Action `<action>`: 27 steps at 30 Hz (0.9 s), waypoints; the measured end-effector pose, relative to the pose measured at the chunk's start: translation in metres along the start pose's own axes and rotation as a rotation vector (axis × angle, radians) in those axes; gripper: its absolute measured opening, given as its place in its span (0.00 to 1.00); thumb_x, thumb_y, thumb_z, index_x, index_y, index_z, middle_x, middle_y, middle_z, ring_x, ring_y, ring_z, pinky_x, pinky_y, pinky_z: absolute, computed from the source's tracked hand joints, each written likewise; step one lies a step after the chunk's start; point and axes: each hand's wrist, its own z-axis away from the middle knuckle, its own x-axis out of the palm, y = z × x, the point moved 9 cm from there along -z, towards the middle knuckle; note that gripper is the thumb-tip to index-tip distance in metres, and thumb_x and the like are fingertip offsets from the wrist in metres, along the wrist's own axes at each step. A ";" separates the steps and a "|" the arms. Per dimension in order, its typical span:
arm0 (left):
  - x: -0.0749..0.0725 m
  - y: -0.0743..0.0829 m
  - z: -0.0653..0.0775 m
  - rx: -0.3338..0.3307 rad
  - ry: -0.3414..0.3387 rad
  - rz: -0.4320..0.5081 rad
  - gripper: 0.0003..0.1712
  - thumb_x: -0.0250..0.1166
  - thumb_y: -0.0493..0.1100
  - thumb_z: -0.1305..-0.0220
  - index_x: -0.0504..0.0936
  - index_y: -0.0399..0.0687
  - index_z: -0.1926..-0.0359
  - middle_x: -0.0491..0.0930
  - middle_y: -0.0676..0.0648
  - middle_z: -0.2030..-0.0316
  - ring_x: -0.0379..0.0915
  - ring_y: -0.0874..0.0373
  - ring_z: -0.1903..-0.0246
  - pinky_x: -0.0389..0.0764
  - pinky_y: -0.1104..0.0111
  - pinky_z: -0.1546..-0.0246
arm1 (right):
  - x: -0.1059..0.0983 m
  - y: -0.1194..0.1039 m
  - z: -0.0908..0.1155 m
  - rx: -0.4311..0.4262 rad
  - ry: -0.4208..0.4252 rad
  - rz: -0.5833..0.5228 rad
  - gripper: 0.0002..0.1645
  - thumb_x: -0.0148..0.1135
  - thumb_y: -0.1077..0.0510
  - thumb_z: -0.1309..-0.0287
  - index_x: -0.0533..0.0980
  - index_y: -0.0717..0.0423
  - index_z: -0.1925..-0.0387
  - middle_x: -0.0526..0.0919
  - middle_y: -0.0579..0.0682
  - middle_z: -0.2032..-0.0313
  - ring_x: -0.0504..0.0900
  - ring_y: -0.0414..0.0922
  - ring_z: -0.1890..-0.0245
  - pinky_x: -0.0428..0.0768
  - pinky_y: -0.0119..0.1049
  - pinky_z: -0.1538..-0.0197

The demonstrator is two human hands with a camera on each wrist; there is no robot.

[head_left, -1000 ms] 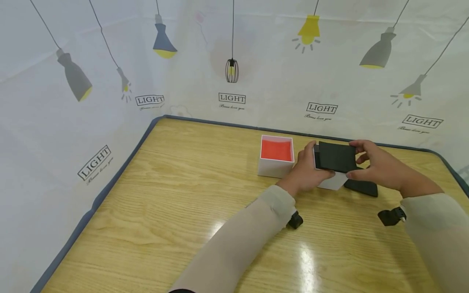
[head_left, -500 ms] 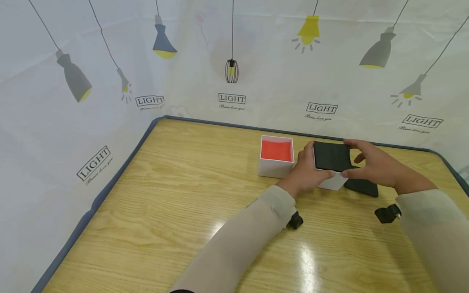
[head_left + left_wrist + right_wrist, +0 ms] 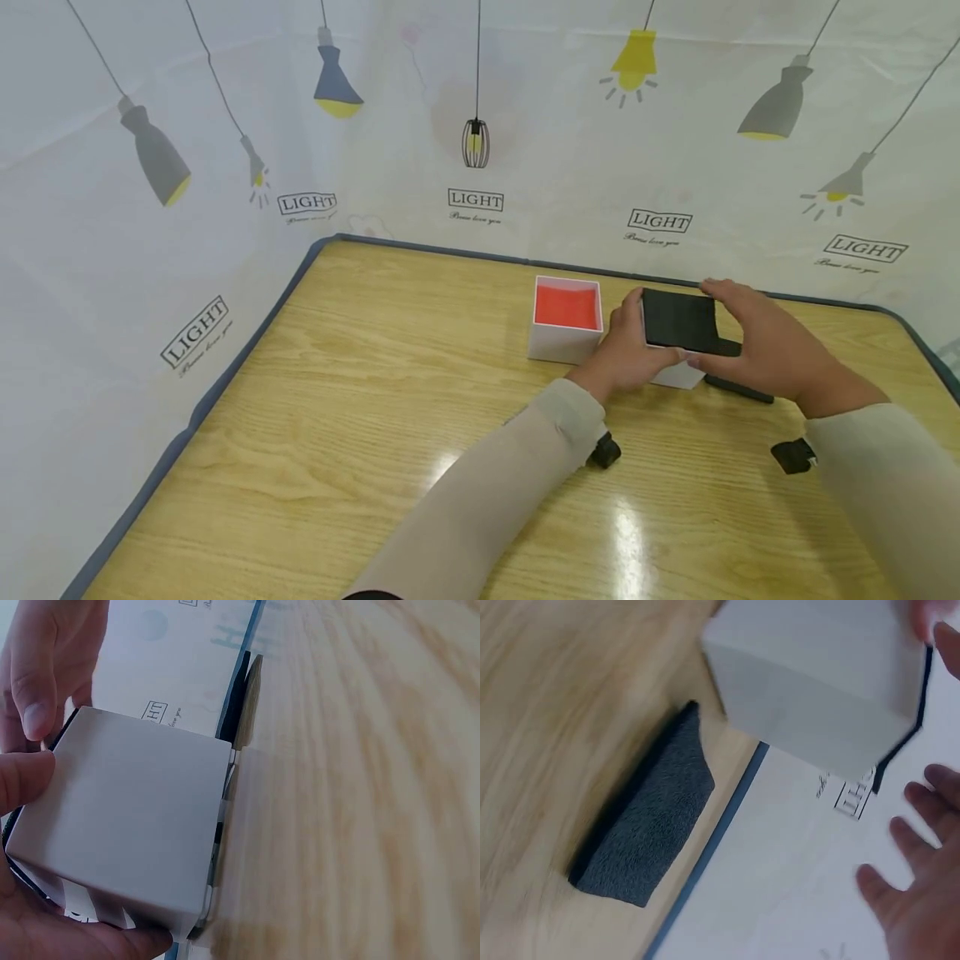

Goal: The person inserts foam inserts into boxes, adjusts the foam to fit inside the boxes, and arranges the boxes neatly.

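Observation:
My left hand (image 3: 630,346) grips a white box (image 3: 675,375) from its left side, thumb along the front near the rim. A black foam pad (image 3: 678,319) lies across the box's top, its edge showing as a dark line in the right wrist view. Around the box's right side is my right hand (image 3: 780,350), fingers spread. Its fingers (image 3: 911,844) stand apart from the box in the right wrist view, while its thumb is close to the front rim. A second black foam piece (image 3: 649,814) lies on the table beside the box, partly hidden by my right hand in the head view.
Left of the gripped box stands another white box (image 3: 562,343) with a red lining or pad (image 3: 566,308) inside. Both are near the back edge of the wooden table (image 3: 360,400). A white curtain (image 3: 405,125) printed with lamps hangs behind it.
The black foam pad has shifted left, from overhanging the box's right side to lying over its top. My right hand has let go of it and its fingers have spread. The left hand stays put.

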 end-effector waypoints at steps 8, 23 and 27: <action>0.001 0.001 -0.002 0.018 0.001 -0.019 0.61 0.74 0.55 0.35 0.41 0.65 0.16 0.57 0.52 0.23 0.67 0.60 0.35 0.72 0.64 0.31 | 0.009 -0.035 0.010 -0.187 0.045 0.180 0.53 0.81 0.47 0.48 0.69 0.63 0.26 0.68 0.66 0.26 0.68 0.71 0.29 0.68 0.70 0.32; 0.000 0.000 -0.001 -0.003 0.004 -0.018 0.61 0.75 0.56 0.36 0.42 0.68 0.16 0.60 0.52 0.26 0.68 0.60 0.37 0.75 0.66 0.36 | 0.023 -0.036 0.012 -0.162 -0.031 0.248 0.50 0.79 0.48 0.45 0.69 0.63 0.26 0.70 0.65 0.26 0.68 0.70 0.28 0.63 0.70 0.28; 0.000 0.000 -0.001 -0.004 0.002 -0.017 0.61 0.75 0.56 0.36 0.42 0.67 0.16 0.60 0.51 0.26 0.68 0.60 0.38 0.76 0.66 0.36 | 0.026 -0.036 0.011 -0.163 -0.042 0.254 0.49 0.78 0.48 0.44 0.70 0.63 0.26 0.71 0.66 0.27 0.70 0.70 0.29 0.63 0.69 0.27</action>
